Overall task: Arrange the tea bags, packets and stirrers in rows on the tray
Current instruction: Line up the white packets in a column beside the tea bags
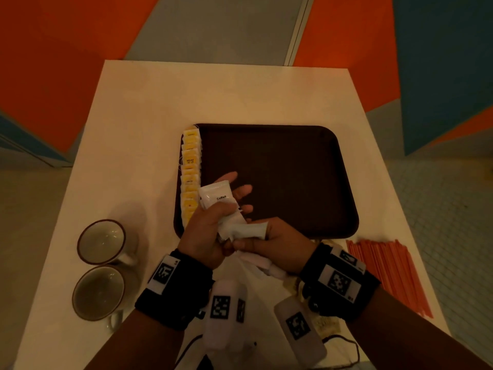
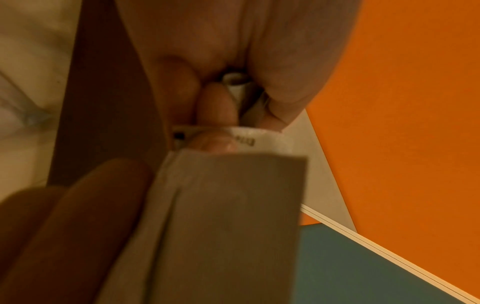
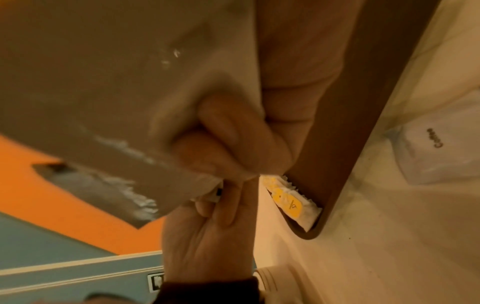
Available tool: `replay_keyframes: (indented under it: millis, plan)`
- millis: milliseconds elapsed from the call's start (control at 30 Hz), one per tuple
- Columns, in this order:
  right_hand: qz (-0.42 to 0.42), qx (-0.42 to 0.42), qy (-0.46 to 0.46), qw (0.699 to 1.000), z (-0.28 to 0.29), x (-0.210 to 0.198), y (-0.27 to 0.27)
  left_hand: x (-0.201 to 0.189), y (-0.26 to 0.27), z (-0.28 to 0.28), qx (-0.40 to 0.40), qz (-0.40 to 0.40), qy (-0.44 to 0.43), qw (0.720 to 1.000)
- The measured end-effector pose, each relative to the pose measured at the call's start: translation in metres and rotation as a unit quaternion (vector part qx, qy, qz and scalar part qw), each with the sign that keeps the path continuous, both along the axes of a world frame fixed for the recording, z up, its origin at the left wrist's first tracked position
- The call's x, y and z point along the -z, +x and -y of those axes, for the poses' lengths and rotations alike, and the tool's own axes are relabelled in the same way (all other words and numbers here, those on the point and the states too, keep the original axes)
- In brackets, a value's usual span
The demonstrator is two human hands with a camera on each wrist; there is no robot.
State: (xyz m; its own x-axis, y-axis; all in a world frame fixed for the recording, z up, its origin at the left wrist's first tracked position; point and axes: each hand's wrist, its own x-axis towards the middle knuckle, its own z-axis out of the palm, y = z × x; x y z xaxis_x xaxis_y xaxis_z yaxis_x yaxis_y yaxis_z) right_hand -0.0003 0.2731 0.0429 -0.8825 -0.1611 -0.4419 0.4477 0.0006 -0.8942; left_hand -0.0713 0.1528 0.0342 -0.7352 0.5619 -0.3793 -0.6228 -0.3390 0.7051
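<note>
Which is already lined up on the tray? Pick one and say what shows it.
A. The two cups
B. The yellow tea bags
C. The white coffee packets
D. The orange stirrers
B: the yellow tea bags stand in a row along the left edge of the tray, while the stirrers lie on the table and the coffee packets are in the hands.

From the head camera we look steeply down on the bench (image 1: 138, 145), with the tray (image 1: 280, 161) in mid-frame and both wrists low in the picture. The left wrist camera sits very close under the packets (image 2: 221, 216), facing up towards the walls. The right wrist camera is just as close, and shares the tray (image 3: 363, 102) edge and tea bags (image 3: 291, 203) with the head view.
</note>
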Motion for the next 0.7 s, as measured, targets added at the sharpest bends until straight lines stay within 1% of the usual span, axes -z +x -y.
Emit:
replay_keyframes:
  millis: [100, 233, 333, 400, 467, 567, 633, 700]
  plan:
    - [0.009, 0.005, -0.013, 1.0, 0.002, 0.0, -0.001, -0.002, -0.001, -0.001, -0.001, 0.001, 0.029, 1.0]
    - [0.004, -0.007, -0.043, 0.999, -0.002, -0.009, -0.001, -0.004, -0.006, -0.001, -0.019, 0.039, 0.047, 0.998]
    - [0.008, -0.01, -0.088, 0.996, -0.006, -0.02, -0.002, -0.003, -0.007, -0.001, -0.039, 0.047, 0.033, 0.998]
    - [0.012, -0.008, -0.092, 0.996, -0.004, -0.02, -0.003, -0.002, -0.006, -0.001, -0.042, 0.05, 0.023, 0.998]
    - [0.017, -0.002, -0.082, 0.996, 0.0, -0.018, -0.004, -0.001, -0.005, -0.001, -0.035, 0.037, 0.011, 0.999]
    - [0.013, 0.007, -0.096, 0.995, 0.001, -0.016, -0.004, -0.004, -0.002, -0.003, -0.015, -0.016, -0.001, 1.0]
    - [0.01, 0.013, -0.117, 0.993, 0.001, -0.018, -0.006, -0.004, -0.001, -0.003, -0.002, -0.049, 0.01, 0.999]
    - [0.012, 0.029, -0.117, 0.993, 0.002, -0.021, -0.008, -0.005, -0.001, -0.003, 0.007, -0.054, 0.022, 0.998]
